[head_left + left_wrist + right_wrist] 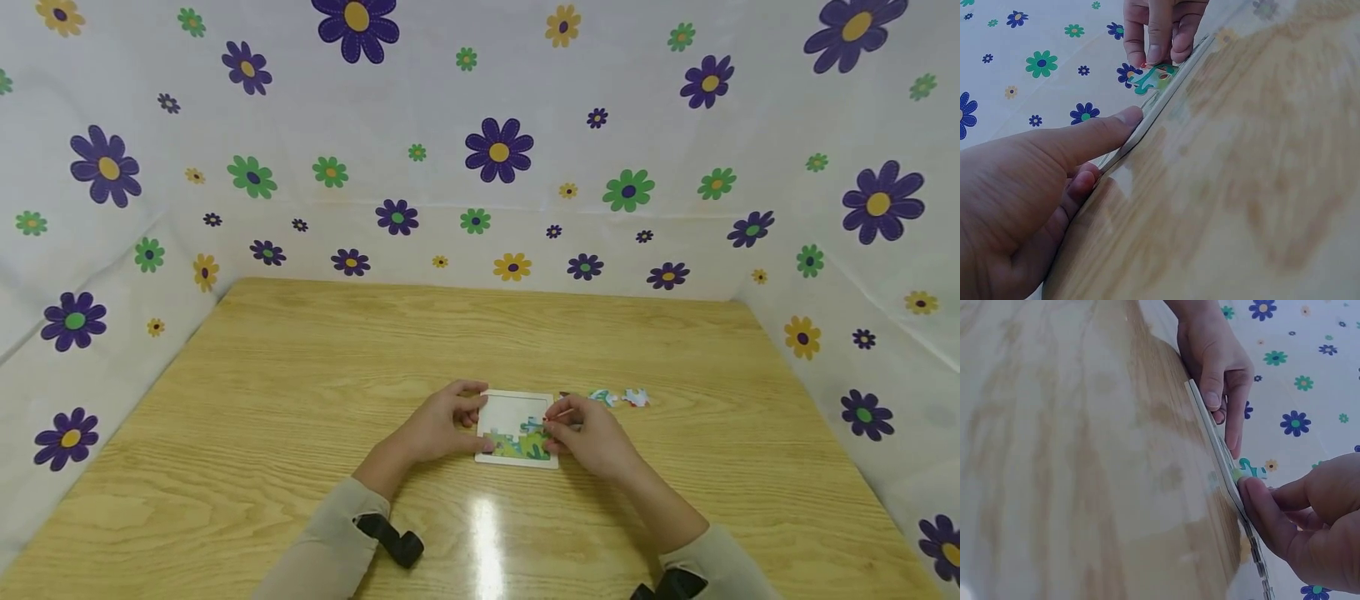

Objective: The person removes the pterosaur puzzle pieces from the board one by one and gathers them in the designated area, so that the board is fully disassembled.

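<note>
Thumb and fingers of your left hand are set apart along the left side of a square puzzle tray, gripping it, the thumb on the rim near its nearer corner and the index finger up by the farther one. Your right hand is at the tray's right side, its thumb and fingertips pinching one puzzle piece with green and teal on it. That piece is tilted up over the tray; you cannot tell from these views whether its lower edge touches the pieces below.

Between your hands, the joined pieces, mostly green, fill the part of the tray closest to you and climb a little higher toward your right hand. The tray's pale base shows across the far part.

Just beyond your right hand, loose pieces lie in a short row, the nearest one dark and partly hidden by your fingers. Behind each hand, a beige sleeve carries a black wrist mount. Under everything lies the wood-grained worktop, with a bright reflection between your forearms. Past it, a white cloth with purple, green and yellow flowers rises ahead and on both sides.
</note>
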### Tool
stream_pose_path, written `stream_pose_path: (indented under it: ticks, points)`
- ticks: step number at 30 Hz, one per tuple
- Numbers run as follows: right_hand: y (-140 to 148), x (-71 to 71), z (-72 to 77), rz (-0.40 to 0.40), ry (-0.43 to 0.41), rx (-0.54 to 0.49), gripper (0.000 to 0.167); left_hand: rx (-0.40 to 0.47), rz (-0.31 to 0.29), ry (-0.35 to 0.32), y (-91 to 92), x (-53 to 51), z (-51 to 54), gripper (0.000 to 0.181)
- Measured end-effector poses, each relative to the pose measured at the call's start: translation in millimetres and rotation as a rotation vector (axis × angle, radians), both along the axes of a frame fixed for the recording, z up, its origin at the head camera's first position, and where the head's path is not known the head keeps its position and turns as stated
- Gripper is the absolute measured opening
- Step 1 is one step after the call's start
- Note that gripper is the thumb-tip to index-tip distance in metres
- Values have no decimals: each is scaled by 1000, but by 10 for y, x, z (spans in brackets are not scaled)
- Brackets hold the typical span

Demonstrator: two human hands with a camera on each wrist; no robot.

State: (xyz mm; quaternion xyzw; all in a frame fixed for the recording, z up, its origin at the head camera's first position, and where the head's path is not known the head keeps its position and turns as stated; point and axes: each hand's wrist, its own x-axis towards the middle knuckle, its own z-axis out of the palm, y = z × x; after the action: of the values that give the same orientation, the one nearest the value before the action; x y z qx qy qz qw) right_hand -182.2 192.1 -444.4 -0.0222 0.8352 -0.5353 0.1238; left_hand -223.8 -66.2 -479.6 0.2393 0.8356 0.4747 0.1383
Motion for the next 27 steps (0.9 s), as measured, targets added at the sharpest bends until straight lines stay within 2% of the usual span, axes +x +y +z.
stream_pose_path:
  ticks: [8, 16, 23, 27]
  points:
    - [33, 19, 0, 74, 13, -27, 12, -3, -7, -1, -8, 13, 10, 74]
    - [59, -26, -10, 85, 1, -61, 14, -8, 1, -8, 5, 15, 33, 75]
    - [57, -18, -22, 129, 52, -3, 16, -4, 6, -16, -2, 10, 28, 75]
    - [60, -12, -22, 134, 69, -5, 21, -1, 1, -14, -5, 13, 20, 74]
